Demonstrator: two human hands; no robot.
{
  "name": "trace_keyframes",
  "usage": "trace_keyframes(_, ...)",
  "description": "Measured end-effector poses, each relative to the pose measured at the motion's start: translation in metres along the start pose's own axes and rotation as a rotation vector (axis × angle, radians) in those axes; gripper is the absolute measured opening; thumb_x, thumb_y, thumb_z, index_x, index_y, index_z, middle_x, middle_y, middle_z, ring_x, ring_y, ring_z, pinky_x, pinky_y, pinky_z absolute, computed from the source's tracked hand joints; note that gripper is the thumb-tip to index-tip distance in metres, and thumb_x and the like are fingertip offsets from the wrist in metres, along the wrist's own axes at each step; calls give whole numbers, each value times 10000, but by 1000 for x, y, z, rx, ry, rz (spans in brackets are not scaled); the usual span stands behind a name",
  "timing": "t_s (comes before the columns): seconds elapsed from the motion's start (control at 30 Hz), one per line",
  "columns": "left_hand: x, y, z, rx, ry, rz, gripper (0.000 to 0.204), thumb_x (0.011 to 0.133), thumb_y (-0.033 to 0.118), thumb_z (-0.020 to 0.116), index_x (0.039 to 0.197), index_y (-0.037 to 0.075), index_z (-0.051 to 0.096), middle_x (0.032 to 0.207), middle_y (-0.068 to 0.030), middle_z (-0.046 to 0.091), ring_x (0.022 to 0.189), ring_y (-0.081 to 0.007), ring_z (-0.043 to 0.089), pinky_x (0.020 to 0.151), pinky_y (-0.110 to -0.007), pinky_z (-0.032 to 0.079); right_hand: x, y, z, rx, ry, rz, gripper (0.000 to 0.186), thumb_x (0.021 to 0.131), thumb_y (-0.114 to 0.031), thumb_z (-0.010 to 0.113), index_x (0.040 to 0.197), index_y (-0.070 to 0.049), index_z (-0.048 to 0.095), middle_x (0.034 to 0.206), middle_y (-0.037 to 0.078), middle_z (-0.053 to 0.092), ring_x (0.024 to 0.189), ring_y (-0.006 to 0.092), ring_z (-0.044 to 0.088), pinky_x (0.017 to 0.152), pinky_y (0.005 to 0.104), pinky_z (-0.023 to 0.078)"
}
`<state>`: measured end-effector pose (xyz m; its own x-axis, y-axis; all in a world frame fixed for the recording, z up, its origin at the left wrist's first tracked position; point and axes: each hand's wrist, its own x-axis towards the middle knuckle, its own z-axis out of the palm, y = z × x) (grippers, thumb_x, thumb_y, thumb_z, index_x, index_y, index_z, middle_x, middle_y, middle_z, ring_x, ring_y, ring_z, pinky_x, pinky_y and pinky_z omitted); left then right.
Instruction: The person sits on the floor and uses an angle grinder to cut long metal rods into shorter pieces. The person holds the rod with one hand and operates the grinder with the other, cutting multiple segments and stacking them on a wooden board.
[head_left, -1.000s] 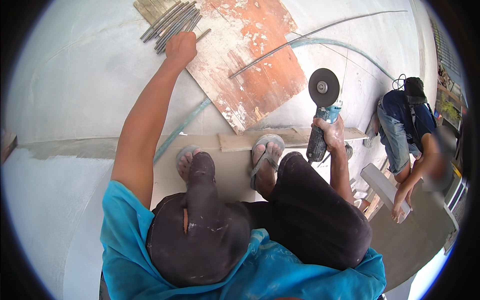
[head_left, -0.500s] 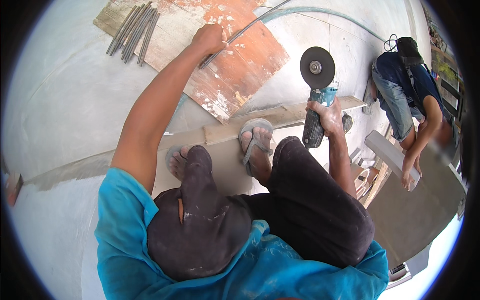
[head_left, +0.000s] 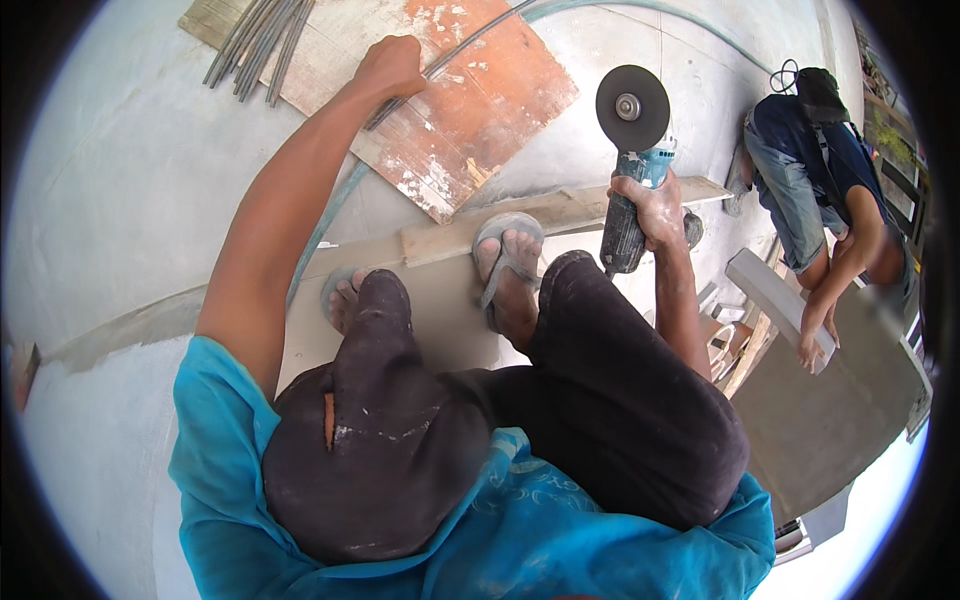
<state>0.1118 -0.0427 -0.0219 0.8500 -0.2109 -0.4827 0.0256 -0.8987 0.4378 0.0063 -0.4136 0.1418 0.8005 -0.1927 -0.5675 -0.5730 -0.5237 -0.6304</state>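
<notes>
My left hand [head_left: 392, 68] is closed around a thin metal rod [head_left: 465, 45] above a worn wooden board [head_left: 500, 95] with flaking orange paint. The rod slants up and right past the frame's top edge; near its lower end it looks doubled, so I cannot tell if there is a second one. My right hand [head_left: 657, 212] grips the teal and black body of an angle grinder [head_left: 622, 235]. Its dark round disc [head_left: 640, 90] points away from me, raised clear of the rod. Whether the disc spins cannot be told.
Several cut rods [head_left: 258, 45] lie on the board's far left corner. A hose [head_left: 325, 215] passes under the board. Planks [head_left: 480, 235] lie by my sandalled feet. At right, a bent-over co-worker [head_left: 800, 180] holds a grey slab [head_left: 768, 290].
My left hand and the rod have shifted left and toward me across the board. The right hand still holds the grinder up. The whole view has tilted slightly.
</notes>
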Motion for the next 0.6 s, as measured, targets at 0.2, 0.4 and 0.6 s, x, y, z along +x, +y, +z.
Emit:
trace_keyframes(0.2, -65, -41, 0, -96, 6, -81, 241, 749, 205, 841, 915, 39, 786, 945, -191, 772, 936, -330, 750, 853, -414, 581, 14, -21, 20, -139, -81, -71, 372, 745, -102, 779, 1059, 5, 609, 880, 102, 687, 751, 205, 692, 715, 362, 579)
trace_keyframes(0.4, -72, -45, -7, -195, 10, 1, 280, 744, 205, 865, 953, 29, 802, 960, -183, 776, 928, -320, 749, 847, -402, 577, 34, -49, 55, -327, -159, -146, 404, 736, -142, 799, 1079, -9, 631, 902, 104, 700, 777, 211, 692, 750, 375, 571)
trace_keyframes(0.6, -76, -46, 1, -270, 63, -45, 282, 764, 180, 867, 993, 25, 807, 985, -189, 777, 957, -319, 749, 867, -406, 574, 58, -60, 93, -453, -218, -247, 439, 735, -164, 816, 1100, -4, 634, 912, 97, 706, 785, 215, 682, 764, 385, 559)
